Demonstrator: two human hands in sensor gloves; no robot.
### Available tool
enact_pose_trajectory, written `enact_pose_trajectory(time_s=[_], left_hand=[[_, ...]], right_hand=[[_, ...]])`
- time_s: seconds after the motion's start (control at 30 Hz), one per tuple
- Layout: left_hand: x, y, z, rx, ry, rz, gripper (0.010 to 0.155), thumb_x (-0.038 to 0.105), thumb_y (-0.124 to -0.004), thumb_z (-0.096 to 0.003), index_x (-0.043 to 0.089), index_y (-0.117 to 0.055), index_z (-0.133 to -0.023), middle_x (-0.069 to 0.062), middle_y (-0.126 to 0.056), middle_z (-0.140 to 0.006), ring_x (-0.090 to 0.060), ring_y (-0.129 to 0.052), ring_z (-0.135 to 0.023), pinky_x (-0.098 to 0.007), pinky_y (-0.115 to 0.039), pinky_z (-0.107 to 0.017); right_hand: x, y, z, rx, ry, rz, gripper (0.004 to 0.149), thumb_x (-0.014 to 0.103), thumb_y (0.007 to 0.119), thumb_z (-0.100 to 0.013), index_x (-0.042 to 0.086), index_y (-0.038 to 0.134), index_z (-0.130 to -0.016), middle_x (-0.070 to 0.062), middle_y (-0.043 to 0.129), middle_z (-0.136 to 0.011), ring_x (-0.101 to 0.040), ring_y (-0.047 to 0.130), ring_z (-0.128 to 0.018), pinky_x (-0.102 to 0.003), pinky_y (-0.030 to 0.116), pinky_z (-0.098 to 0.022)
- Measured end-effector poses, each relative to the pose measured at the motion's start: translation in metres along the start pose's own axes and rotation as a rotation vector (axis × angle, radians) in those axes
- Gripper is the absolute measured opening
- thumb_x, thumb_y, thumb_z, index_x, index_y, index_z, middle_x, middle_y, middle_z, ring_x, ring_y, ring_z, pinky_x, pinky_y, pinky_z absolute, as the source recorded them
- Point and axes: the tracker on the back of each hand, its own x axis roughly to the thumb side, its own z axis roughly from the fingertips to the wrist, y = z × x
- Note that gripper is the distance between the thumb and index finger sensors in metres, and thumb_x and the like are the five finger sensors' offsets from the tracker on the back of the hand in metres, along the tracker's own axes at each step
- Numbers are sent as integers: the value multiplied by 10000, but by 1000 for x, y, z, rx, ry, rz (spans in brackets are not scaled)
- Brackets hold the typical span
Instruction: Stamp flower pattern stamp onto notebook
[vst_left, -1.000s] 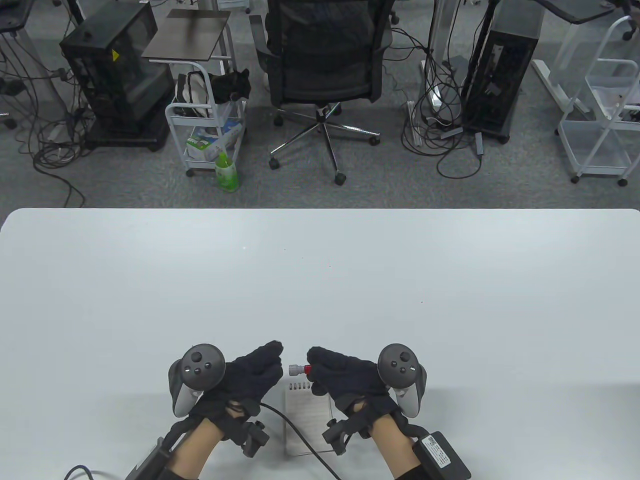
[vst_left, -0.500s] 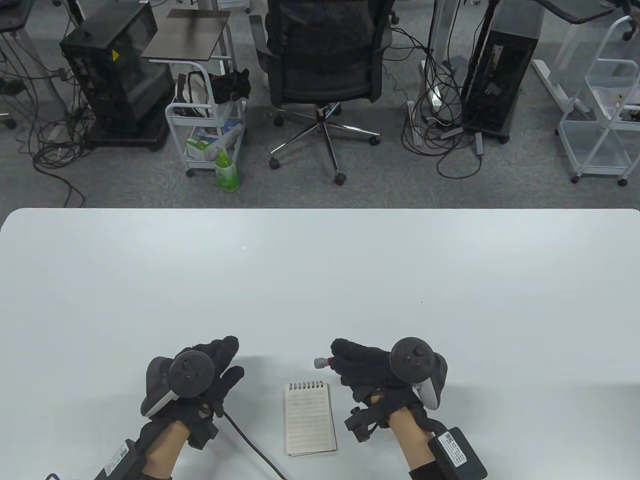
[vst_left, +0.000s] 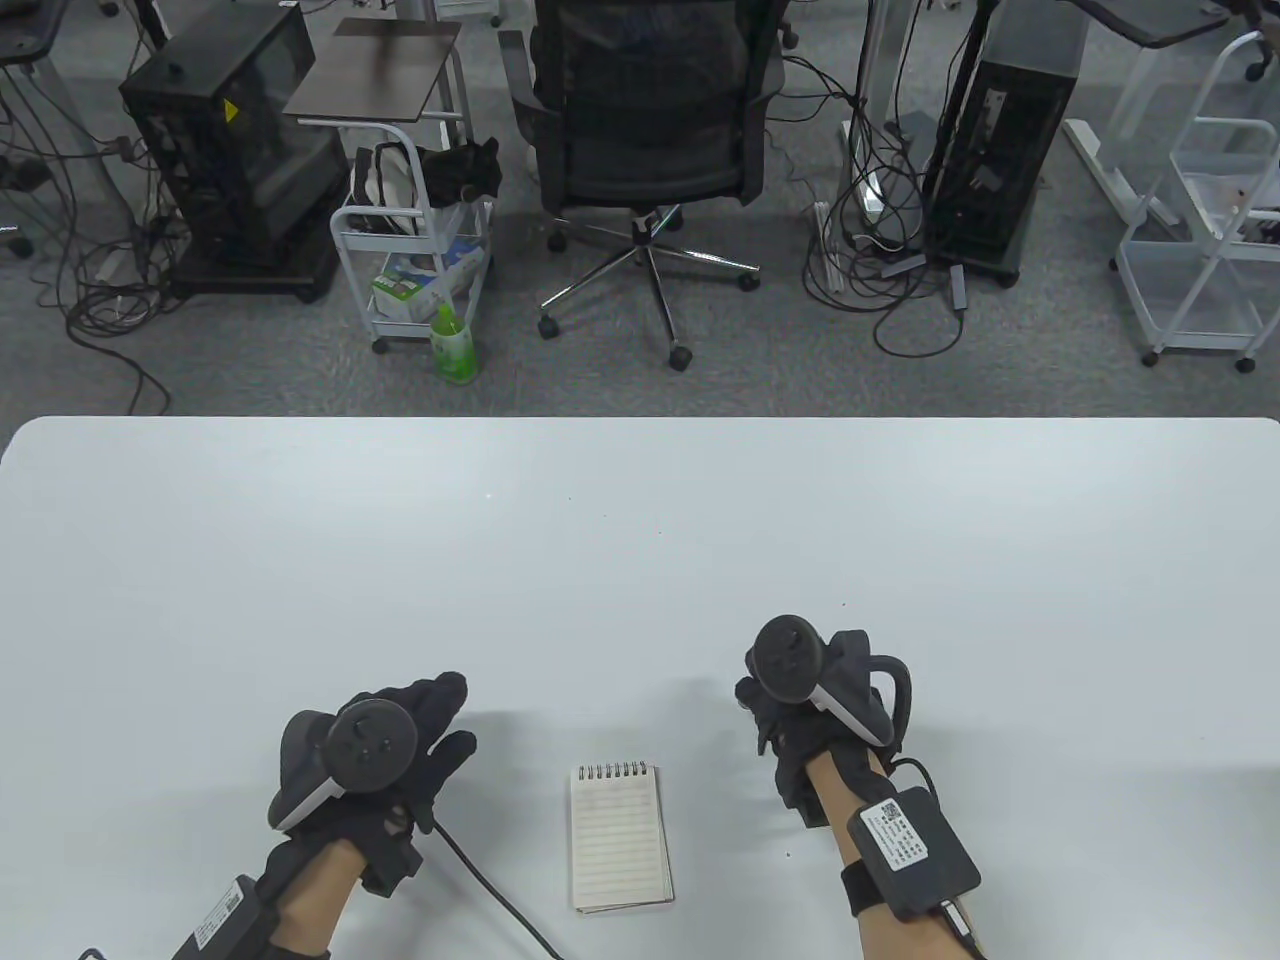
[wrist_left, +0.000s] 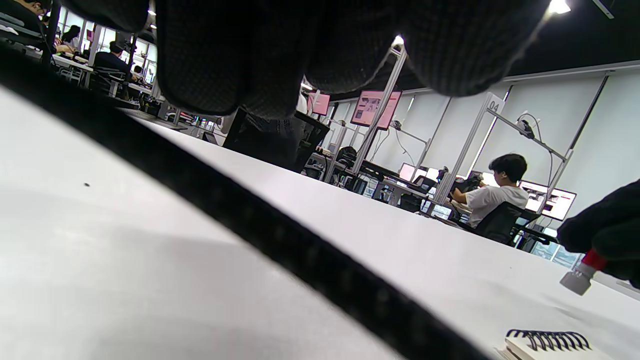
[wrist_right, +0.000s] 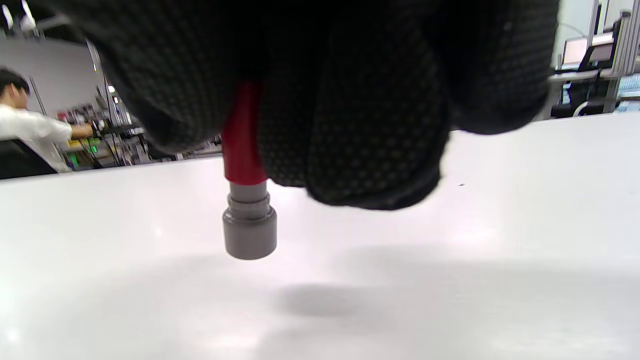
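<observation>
A small spiral notebook (vst_left: 620, 835) lies open on the white table (vst_left: 640, 550) near the front edge, lined page up; its spiral also shows in the left wrist view (wrist_left: 547, 340). My right hand (vst_left: 790, 710) is to the right of the notebook and grips a stamp with a red barrel and grey head (wrist_right: 249, 220), held head down a little above the table. The stamp also shows in the left wrist view (wrist_left: 580, 277). In the table view the hand hides the stamp. My left hand (vst_left: 420, 735) rests to the left of the notebook, fingers spread and empty.
A black cable (vst_left: 500, 890) runs from the left glove across the table near the notebook's left side. An office chair (vst_left: 650, 120) and carts stand beyond the table's far edge.
The hands have moved apart, uncovering the notebook. My right hand has moved right and turned the stamp from pointing left to head down. My left hand has drawn back to the left.
</observation>
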Motion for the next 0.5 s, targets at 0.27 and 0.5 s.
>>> enact_pose_trajectory(time_s=[0.27, 0.5], left_hand=[[-7, -1, -1, -11, 17, 34, 667, 479, -742, -396, 112, -661, -947, -210, -754, -934, -492, -782, -807, -718, -482, -606], [-7, -3, -3, -24, 17, 23, 672, 482, -742, -396, 118, -652, -953, -208, -754, -935, -492, -787, -803, -717, -485, -606]], right_hand=[[3, 16, -4, 35, 5, 60, 474, 356, 907, -368, 166, 882, -801, -151, 974, -599, -260, 1061, -362, -514, 828, -428], [-3, 10, -1, 17, -7, 50, 571, 422, 911, -348, 169, 834, -854, -147, 963, -621, -272, 1059, -374, -525, 817, -445]])
